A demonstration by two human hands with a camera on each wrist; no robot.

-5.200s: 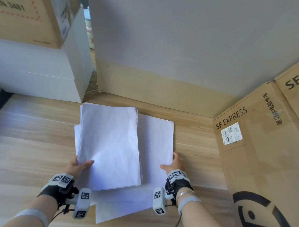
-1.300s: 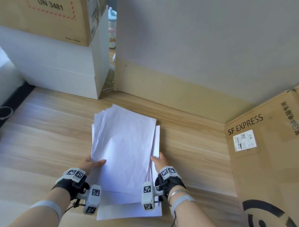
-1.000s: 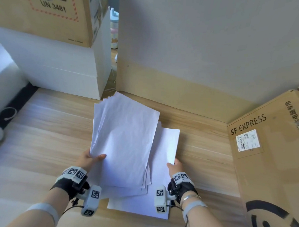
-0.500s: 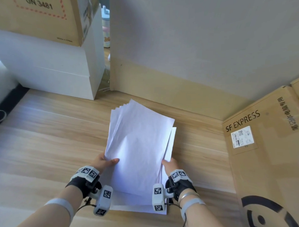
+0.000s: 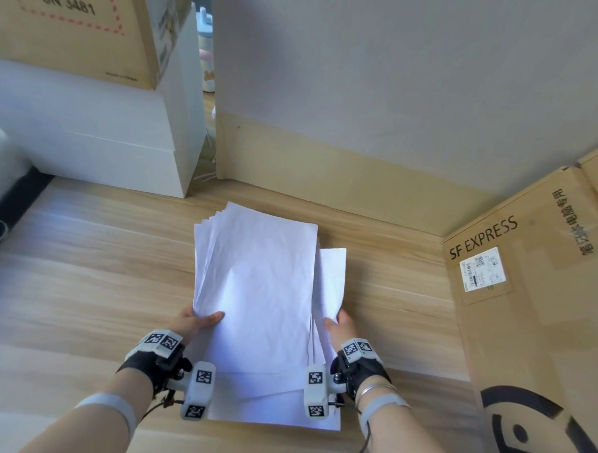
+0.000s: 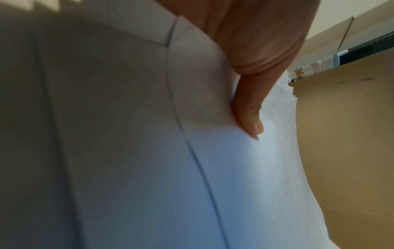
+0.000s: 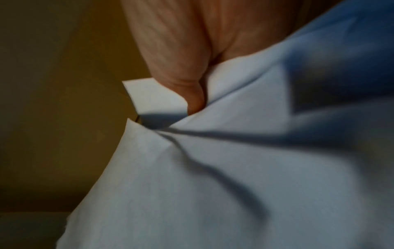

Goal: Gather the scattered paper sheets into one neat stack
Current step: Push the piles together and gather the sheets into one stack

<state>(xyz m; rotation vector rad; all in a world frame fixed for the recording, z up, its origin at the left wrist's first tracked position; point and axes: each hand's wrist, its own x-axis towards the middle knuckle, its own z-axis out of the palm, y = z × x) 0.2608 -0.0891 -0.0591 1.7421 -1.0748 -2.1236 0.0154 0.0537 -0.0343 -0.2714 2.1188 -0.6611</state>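
A loose stack of white paper sheets [image 5: 260, 293] is lifted at its near end, with its far end fanned out toward the wall. My left hand [image 5: 201, 319] grips its left edge, thumb [image 6: 249, 118] on the top sheet [image 6: 149, 160]. On the other side my right hand [image 5: 339, 325] pinches the right edge, where one sheet [image 5: 333, 279] juts out to the right. The right wrist view shows my thumb [image 7: 181, 75] pressing creased paper [image 7: 234, 168]. More sheets [image 5: 276, 410] lie flat on the wooden surface [image 5: 82, 285] under my wrists.
A large SF EXPRESS cardboard box [image 5: 527, 304] stands close on the right. At the back left a white box [image 5: 106, 142] carries a brown carton [image 5: 70, 21]. A grey wall with a wooden skirting [image 5: 327, 172] closes off the far side.
My right hand has brought the sheet that lay out to the right in against the stack. Both hands now hold the sheets closer together than a second ago.
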